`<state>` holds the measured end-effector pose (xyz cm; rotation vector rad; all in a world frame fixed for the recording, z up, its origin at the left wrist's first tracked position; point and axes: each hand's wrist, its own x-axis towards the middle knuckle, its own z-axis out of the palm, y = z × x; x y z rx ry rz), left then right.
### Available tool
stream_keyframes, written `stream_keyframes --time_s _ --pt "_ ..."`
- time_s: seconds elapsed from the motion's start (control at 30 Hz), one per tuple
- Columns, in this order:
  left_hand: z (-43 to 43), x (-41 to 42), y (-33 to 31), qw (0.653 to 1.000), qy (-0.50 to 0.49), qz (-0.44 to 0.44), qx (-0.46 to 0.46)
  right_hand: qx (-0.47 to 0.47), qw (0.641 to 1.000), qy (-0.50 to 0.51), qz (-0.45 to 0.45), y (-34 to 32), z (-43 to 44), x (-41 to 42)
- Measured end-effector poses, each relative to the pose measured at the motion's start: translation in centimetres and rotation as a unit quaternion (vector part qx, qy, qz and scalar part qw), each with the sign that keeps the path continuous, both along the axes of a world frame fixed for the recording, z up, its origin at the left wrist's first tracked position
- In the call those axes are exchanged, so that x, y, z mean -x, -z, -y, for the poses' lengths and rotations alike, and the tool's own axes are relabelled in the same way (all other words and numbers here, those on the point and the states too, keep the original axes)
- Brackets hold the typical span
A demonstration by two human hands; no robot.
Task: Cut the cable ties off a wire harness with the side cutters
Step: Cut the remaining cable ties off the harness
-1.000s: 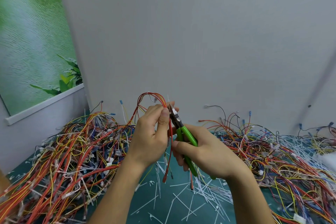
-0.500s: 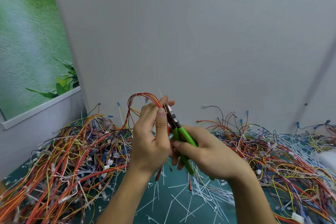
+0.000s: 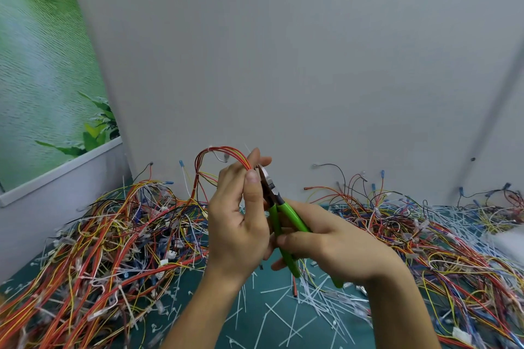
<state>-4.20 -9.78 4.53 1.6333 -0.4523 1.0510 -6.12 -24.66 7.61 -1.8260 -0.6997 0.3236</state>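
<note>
My left hand holds up a thin wire harness of red, orange and yellow wires, thumb and fingers pinching it near the top of its loop. My right hand grips the green-handled side cutters. Their metal jaws point up and sit right against the harness at my left fingertips. The cable tie at the jaws is hidden behind my thumb and fingers. The harness arches left and drops toward the wire pile.
A big tangle of tied harnesses covers the green mat on the left, and another heap of wires lies on the right. Several cut white cable ties litter the mat below my hands. A grey wall stands close behind.
Both hands and the cutters have risen slightly. The red wire end that hung below my left hand is no longer seen there. The camera view has shifted a little.
</note>
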Motion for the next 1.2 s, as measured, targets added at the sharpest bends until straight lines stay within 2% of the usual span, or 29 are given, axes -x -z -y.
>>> stream_keyframes --time_s 0.13,0.23,0.3,0.37,0.4,0.5,0.57,0.67,0.83,1.2 --pt "0.3 0.2 0.1 1.000 0.008 -0.013 0.014 -0.005 0.998 -0.016 -0.065 -0.2 0.6 0.0" --pt "0.6 0.0 0.3 0.999 0.021 -0.036 0.014 0.124 0.989 0.063 0.047 -0.1 0.9 0.2" --pt "0.7 -0.2 0.6 0.999 0.016 -0.049 0.006 0.168 0.976 0.095 0.098 0.1 1.0 0.4" --pt "0.7 -0.4 0.9 0.999 0.014 -0.041 0.000 0.157 0.980 0.094 0.083 0.3 1.0 0.5" --pt "0.6 -0.4 0.9 0.999 0.019 -0.036 0.001 0.131 0.987 0.080 0.046 0.3 1.1 0.4" --pt "0.1 -0.6 0.6 0.995 0.063 -0.039 0.067 -0.011 0.991 -0.042 -0.128 0.1 1.8 0.0" --pt "-0.8 -1.0 0.3 0.984 0.094 -0.058 0.142 -0.065 0.979 -0.112 -0.155 0.2 1.9 -0.3" --pt "-1.9 -1.5 0.2 0.977 0.129 -0.069 0.155 -0.124 0.977 -0.091 -0.151 0.2 1.5 -0.5" --pt "-2.0 -1.8 0.3 0.974 0.162 -0.073 0.140 -0.017 0.993 -0.061 -0.104 -0.2 0.9 0.1" --pt "-1.7 -0.9 0.0 0.981 0.163 -0.081 0.072 -0.030 0.993 -0.029 -0.114 -0.5 0.6 0.4"
